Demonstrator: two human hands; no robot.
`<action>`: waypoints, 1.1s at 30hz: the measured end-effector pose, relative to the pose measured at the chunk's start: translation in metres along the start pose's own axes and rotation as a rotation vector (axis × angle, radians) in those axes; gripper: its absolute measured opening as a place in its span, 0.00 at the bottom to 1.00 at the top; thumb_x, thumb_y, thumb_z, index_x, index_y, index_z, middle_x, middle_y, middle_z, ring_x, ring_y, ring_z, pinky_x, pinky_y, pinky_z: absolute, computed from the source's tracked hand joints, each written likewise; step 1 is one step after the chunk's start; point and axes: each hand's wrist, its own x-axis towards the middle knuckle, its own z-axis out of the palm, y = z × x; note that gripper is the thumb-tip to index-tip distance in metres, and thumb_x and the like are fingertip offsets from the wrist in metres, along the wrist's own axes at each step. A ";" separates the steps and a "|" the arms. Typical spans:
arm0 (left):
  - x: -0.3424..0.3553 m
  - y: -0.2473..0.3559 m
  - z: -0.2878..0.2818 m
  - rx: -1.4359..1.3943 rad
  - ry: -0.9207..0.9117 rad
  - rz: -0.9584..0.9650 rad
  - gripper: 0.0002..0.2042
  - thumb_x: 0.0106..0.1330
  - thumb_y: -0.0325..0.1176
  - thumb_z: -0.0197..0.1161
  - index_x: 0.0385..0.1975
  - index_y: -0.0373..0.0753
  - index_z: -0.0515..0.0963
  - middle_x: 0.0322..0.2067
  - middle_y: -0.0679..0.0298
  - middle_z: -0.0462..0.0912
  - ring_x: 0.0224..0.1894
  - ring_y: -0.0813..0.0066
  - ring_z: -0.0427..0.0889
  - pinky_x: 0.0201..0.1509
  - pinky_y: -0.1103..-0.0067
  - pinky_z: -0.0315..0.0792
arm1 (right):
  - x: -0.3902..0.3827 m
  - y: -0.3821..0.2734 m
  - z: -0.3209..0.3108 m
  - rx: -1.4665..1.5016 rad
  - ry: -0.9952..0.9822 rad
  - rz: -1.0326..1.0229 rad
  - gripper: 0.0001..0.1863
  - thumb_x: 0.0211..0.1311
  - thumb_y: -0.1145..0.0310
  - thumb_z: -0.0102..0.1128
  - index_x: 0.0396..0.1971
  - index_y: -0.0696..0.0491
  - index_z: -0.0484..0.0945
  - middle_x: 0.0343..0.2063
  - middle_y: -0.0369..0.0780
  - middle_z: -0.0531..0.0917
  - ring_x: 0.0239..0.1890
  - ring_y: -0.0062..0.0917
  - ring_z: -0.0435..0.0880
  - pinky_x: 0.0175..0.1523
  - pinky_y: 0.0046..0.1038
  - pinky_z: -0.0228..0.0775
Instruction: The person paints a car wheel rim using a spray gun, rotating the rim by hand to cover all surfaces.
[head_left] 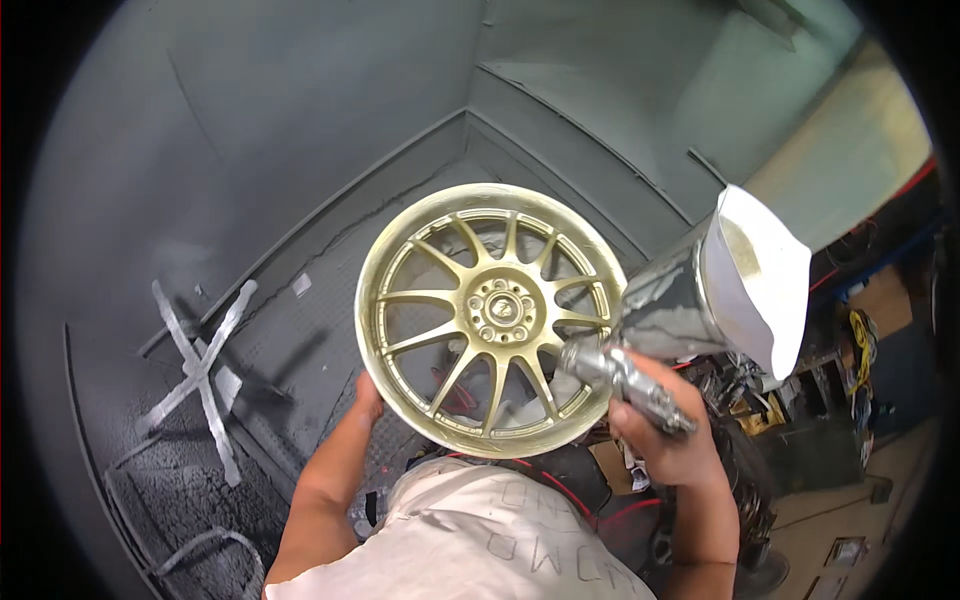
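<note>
A gold multi-spoke car wheel (480,290) faces me in the middle, with bolt holes around its hub. At its lower left, my left hand (370,394) grips the edge of the wheel; the fingers are mostly hidden behind the rim. My right hand (665,425) is closed around a silver spray gun (640,388), just beside the wheel's lower right edge. A grey, paint-smeared cup (665,305) sits on the gun, tilted. At the cup's far end is a white paper cone (765,290) that flares outward. No spray can be made out.
An X-shaped stand (200,375) caked in silver paint stands at the left. Grey walls (330,100) meet in a corner behind the wheel. Cluttered shelves (820,370) and a yellow cable (860,350) are at the right. A small cardboard box (612,468) lies below the wheel.
</note>
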 end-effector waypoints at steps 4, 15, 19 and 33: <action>0.028 0.012 0.019 0.015 -0.075 -0.022 0.18 0.76 0.41 0.53 0.54 0.34 0.79 0.43 0.57 0.85 0.42 0.66 0.85 0.47 0.68 0.81 | 0.003 0.009 -0.027 -0.084 0.268 0.012 0.26 0.66 0.75 0.62 0.63 0.63 0.72 0.47 0.43 0.85 0.47 0.22 0.82 0.54 0.25 0.73; -0.006 -0.039 0.007 -0.129 -0.050 0.061 0.18 0.77 0.40 0.53 0.58 0.35 0.76 0.46 0.57 0.83 0.45 0.66 0.84 0.48 0.68 0.80 | -0.081 0.013 -0.081 -0.385 0.260 0.314 0.27 0.61 0.79 0.63 0.62 0.60 0.74 0.53 0.48 0.84 0.57 0.30 0.81 0.64 0.30 0.67; -0.074 -0.080 0.034 0.064 0.047 0.145 0.18 0.77 0.38 0.51 0.60 0.35 0.72 0.49 0.58 0.81 0.48 0.65 0.82 0.54 0.67 0.78 | -0.100 0.006 -0.072 -0.257 0.085 0.503 0.27 0.61 0.78 0.64 0.62 0.59 0.75 0.49 0.48 0.86 0.51 0.29 0.84 0.60 0.31 0.72; -0.142 -0.133 0.048 0.444 -0.264 -0.296 0.08 0.74 0.32 0.59 0.43 0.39 0.83 0.35 0.71 0.85 0.30 0.85 0.75 0.30 0.84 0.69 | -0.086 0.021 -0.006 0.084 -0.154 0.147 0.28 0.60 0.77 0.69 0.62 0.57 0.76 0.47 0.45 0.86 0.52 0.28 0.84 0.60 0.28 0.71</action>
